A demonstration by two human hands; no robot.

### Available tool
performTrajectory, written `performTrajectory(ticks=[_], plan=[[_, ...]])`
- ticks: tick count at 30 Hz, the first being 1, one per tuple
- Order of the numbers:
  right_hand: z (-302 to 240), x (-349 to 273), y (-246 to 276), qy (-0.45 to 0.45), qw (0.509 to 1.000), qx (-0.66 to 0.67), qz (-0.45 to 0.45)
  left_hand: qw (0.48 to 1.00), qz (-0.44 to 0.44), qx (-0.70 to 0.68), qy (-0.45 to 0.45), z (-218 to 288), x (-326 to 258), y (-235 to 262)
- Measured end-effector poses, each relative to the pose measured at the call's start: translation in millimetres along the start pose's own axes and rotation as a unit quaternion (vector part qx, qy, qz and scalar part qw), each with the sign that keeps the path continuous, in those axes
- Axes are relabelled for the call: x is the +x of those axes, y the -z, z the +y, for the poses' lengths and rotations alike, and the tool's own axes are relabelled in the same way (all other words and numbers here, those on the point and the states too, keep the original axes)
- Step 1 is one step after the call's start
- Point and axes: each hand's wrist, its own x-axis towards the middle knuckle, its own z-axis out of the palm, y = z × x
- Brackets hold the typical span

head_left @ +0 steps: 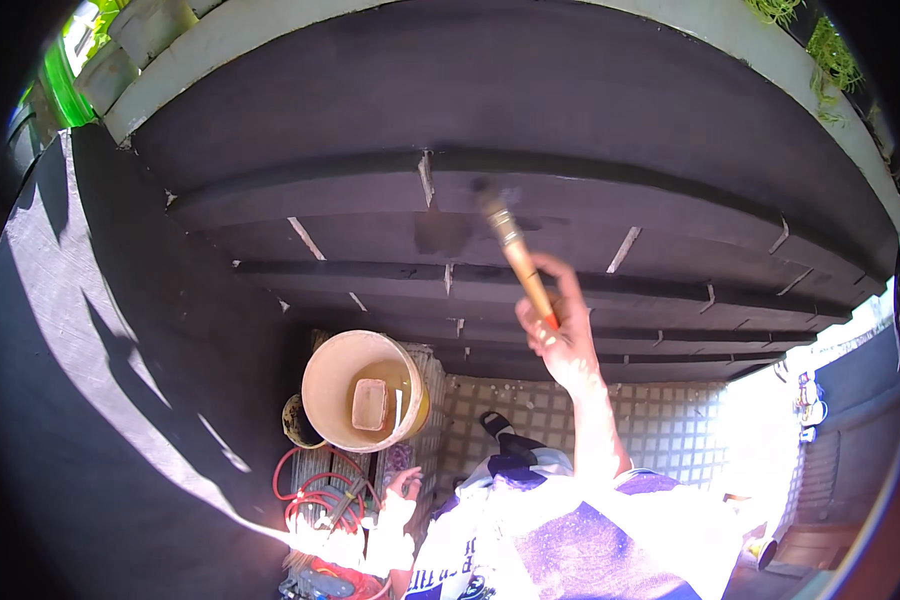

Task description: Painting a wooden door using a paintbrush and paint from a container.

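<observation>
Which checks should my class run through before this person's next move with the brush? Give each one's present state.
1. Brush secure in the right hand: ok, gripped by its handle.
2. Bristles touching the dark wall: cannot tell, the tip is blurred.
3. Bucket upright: ok, standing on the slatted bench with liquid inside.
4. Wall free of pale strips: not ok, several show between its dark areas.
5. Left hand empty: cannot tell, glare hides detail there.
6. Bench clear of loose items: not ok, a red hose lies in loops there.
</observation>
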Motion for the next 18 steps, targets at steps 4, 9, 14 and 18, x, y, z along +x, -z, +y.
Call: performTrajectory(ticks=[4,9,14,18], plan=[[-20.5,-1.2,-2.5,0.001,0.997,0.020,0.077,1.000,-0.002,-0.007,-0.023,1.4,1.8,0.7],[-19.8,12.1,27.6,0.041,0.995,0.046,0.072,1.000,0.003,-0.017,-0.024,5.7,8.2,3.5],[-6.6,16.9,14.6,-0.005,0.991,0.007,0.131,1.000,0.007,-0.003,-0.017,-4.9,3.9,8.1],[39.8,3.9,23.0,-0.224,0.962,0.134,0.076,1.000,0.003,-0.004,-0.014,7.1,1.1,7.2]])
